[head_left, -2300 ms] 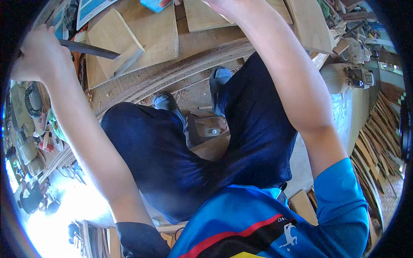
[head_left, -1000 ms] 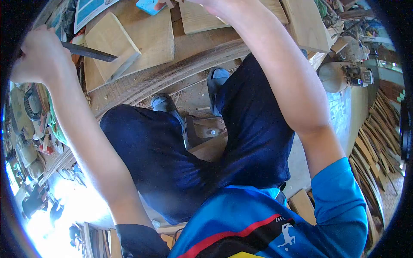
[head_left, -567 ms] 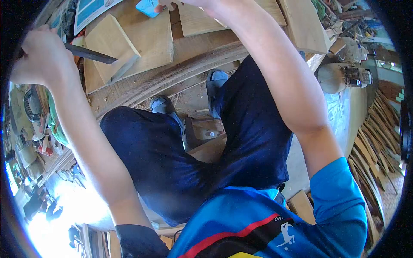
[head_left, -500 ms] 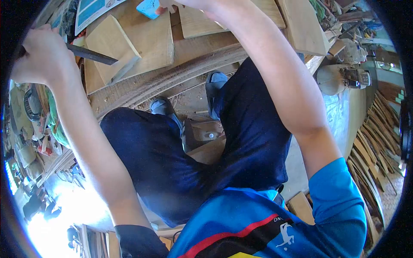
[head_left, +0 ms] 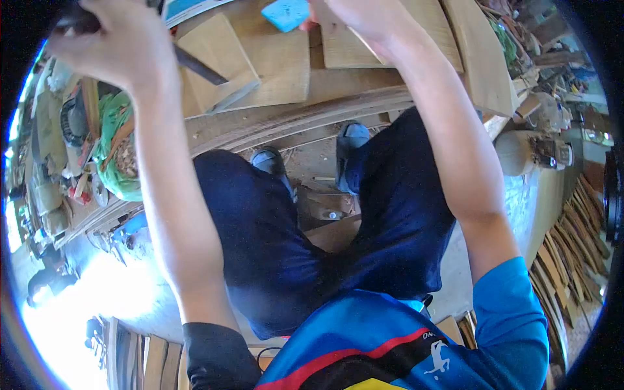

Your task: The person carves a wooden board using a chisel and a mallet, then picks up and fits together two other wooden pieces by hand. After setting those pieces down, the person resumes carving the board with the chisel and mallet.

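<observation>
My left hand [head_left: 127,49] is at the upper left, closed around a dark flat bar [head_left: 198,65] whose end reaches over a small angled wooden board [head_left: 218,55]. Part of the bar is hidden behind the hand. At the top centre, my right hand [head_left: 357,16] has its fingers against the edge of a light-blue block [head_left: 286,14] and appears to grip it; the top frame edge cuts off part of the hand. Below the block lies a wider flat board [head_left: 286,78]. Another board [head_left: 416,32] lies under my right hand and forearm.
A thick board [head_left: 484,65] lies to the right, near a pale round container [head_left: 517,153]. A green bag [head_left: 120,153] and clutter are at the left. My slippered feet are below the workbench edge [head_left: 260,130]. Wood strips [head_left: 572,240] are stacked at the far right.
The view has shifted, moving the bench and boards rightward in the frame. My left hand has moved up and right in the picture with the bar. My right hand stays at the blue block.
</observation>
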A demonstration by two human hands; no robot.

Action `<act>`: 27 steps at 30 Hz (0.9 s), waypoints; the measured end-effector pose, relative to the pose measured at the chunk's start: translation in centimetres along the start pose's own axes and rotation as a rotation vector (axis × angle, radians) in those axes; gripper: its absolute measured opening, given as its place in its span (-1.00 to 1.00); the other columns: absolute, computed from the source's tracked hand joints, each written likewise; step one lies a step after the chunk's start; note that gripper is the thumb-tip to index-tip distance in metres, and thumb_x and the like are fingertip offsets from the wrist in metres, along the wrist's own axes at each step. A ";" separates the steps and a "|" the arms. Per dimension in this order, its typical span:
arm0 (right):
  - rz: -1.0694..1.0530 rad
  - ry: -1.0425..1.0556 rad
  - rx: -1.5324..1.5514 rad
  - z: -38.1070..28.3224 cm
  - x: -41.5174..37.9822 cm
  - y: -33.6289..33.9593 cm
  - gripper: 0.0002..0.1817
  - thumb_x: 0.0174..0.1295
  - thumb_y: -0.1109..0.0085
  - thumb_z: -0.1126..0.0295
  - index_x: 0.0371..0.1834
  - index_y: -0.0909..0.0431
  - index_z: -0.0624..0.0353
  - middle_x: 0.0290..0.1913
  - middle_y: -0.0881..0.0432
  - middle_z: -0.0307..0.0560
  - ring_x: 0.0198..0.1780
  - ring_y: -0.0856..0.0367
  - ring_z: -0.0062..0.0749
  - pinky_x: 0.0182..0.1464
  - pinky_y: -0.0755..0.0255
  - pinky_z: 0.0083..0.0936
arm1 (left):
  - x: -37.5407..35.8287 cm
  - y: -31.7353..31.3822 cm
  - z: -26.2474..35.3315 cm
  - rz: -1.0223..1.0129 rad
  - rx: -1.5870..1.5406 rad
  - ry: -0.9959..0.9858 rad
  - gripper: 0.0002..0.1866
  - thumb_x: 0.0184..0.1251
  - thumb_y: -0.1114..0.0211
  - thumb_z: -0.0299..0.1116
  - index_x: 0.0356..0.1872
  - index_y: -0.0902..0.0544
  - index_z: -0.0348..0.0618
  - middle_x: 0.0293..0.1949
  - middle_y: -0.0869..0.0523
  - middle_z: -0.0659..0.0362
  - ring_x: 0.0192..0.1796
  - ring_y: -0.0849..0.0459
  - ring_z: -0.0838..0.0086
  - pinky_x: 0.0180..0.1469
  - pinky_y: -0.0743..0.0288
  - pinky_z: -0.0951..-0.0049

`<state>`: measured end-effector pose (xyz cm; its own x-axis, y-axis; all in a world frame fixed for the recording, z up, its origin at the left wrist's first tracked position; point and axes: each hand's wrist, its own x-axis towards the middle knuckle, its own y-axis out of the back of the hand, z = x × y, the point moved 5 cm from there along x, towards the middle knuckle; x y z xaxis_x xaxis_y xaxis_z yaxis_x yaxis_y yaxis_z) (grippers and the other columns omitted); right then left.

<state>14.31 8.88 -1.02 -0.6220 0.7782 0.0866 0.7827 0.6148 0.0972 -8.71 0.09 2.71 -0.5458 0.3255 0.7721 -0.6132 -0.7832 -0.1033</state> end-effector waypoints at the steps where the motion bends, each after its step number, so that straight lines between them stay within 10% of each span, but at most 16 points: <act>1: -0.011 -0.007 0.013 0.0 0.1 0.0 -0.54 0.35 -0.29 0.16 0.12 -0.58 0.31 -0.35 -0.62 -0.17 -0.47 -0.57 -0.56 -0.43 -0.43 -0.55 | -0.9 -0.7 1.4 0.122 0.054 0.004 -0.67 0.51 -0.17 -0.40 -0.09 -0.17 -0.31 -0.50 -0.54 0.06 -0.69 -0.43 0.53 -0.72 -0.28 0.47; 15: 0.106 -0.121 -0.154 0.1 0.9 0.7 -0.58 0.34 -0.35 0.13 0.03 -0.58 0.27 -0.42 -0.54 -0.29 -0.51 -0.49 -0.59 -0.48 -0.42 -0.59 | -3.2 -2.9 5.3 0.207 0.144 -0.040 -0.67 0.59 -0.22 -0.04 -0.09 -0.51 -0.12 -0.44 -0.49 0.35 -0.60 -0.32 0.76 -0.59 -0.20 0.68; 20: 0.069 0.529 0.465 -3.7 -2.0 6.1 -0.61 0.41 -0.25 0.10 0.07 -0.51 0.17 -0.36 -0.58 -0.25 -0.47 -0.51 -0.58 -0.36 -0.51 -0.52 | -2.0 -1.8 3.9 0.215 0.123 0.000 -0.60 0.56 -0.23 0.01 -0.01 -0.54 -0.16 -0.41 -0.52 0.33 -0.52 -0.37 0.73 -0.56 -0.21 0.66; 27: 0.247 0.228 0.207 -1.4 -5.9 6.9 -0.59 0.39 -0.26 0.09 0.06 -0.50 0.17 -0.36 -0.58 -0.25 -0.47 -0.51 -0.58 -0.35 -0.50 -0.52 | -2.5 -2.5 4.8 0.226 0.057 -0.054 -0.69 0.58 -0.23 -0.04 -0.18 -0.47 -0.07 -0.43 -0.48 0.37 -0.59 -0.33 0.77 -0.62 -0.19 0.69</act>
<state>23.38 8.36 0.49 -0.3854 0.8717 0.3028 0.8828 0.4438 -0.1541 -3.08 -1.27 4.07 -0.6333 0.1109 0.7659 -0.4450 -0.8618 -0.2432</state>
